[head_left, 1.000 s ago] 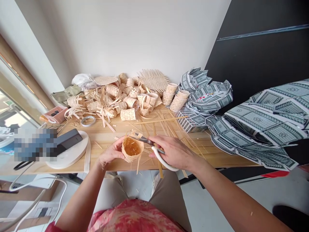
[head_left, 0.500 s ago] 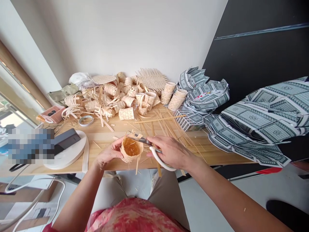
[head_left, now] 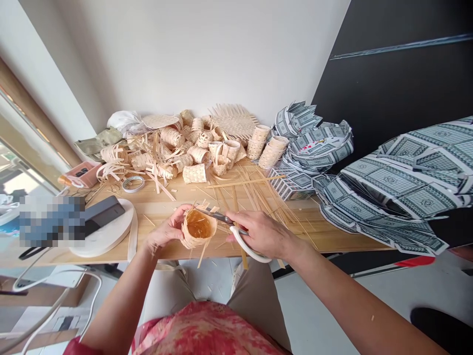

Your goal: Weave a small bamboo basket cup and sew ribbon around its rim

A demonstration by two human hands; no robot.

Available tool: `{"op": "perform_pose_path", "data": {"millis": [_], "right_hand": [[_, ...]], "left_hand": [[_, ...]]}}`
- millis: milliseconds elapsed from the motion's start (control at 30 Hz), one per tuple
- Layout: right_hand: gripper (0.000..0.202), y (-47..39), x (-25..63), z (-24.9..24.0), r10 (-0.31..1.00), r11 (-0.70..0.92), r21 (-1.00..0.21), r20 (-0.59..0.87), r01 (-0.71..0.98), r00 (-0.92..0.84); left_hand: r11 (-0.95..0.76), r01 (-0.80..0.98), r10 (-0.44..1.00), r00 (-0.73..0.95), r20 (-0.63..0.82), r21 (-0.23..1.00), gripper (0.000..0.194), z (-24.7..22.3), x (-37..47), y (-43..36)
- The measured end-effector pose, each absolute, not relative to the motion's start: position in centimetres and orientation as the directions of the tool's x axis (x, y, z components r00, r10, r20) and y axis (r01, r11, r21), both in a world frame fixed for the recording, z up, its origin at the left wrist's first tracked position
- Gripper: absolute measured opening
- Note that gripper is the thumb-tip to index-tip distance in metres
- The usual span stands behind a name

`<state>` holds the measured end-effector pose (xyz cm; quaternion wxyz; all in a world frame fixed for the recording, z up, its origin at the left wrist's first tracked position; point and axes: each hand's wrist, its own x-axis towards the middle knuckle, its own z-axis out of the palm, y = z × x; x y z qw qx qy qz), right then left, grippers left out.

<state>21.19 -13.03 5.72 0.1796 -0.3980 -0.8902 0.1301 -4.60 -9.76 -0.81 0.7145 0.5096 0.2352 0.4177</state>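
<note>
My left hand [head_left: 170, 230] is closed round the left side of a small woven basket [head_left: 198, 240], made of pale wood strips, its mouth tipped toward me. Loose strip ends stick out from its rim, and one hangs down at the lower right. In my right hand [head_left: 260, 231] is a pair of scissors [head_left: 242, 241] with white handles. Their dark blades reach left to the basket's far rim, among the strip ends there. Whether the blades are closed on a strip I cannot tell.
Several woven baskets [head_left: 194, 173] and curled strips are heaped at the back of the wooden table [head_left: 157, 199]. Flat strips [head_left: 254, 190] lie right of centre. A tape roll [head_left: 133, 184], a round white coil [head_left: 123, 231] and a dark box [head_left: 104, 215] sit left. Folded-card pieces [head_left: 399, 187] fill the right.
The basket and my left hand have shifted slightly left, and the basket has turned a little. The scissors stay at its far rim. The whole view has moved slightly.
</note>
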Motion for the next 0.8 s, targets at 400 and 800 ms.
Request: {"op": "perform_pose_path", "data": {"millis": [400, 800], "right_hand": [[0.036, -13.1, 21.6, 6.5, 0.803, 0.587, -0.385, 0.166, 0.712, -0.572], [0.033, -12.7, 22.0, 7.2, 0.823, 0.547, -0.466, 0.143, 0.696, -0.55]], "left_hand": [[0.156, -0.436, 0.841, 0.529, 0.113, 0.886, 0.057, -2.2, -5.4, -9.4], [0.173, -0.504, 0.881, 0.463, 0.095, 0.846, 0.058, -2.2, -5.4, -9.4]]}}
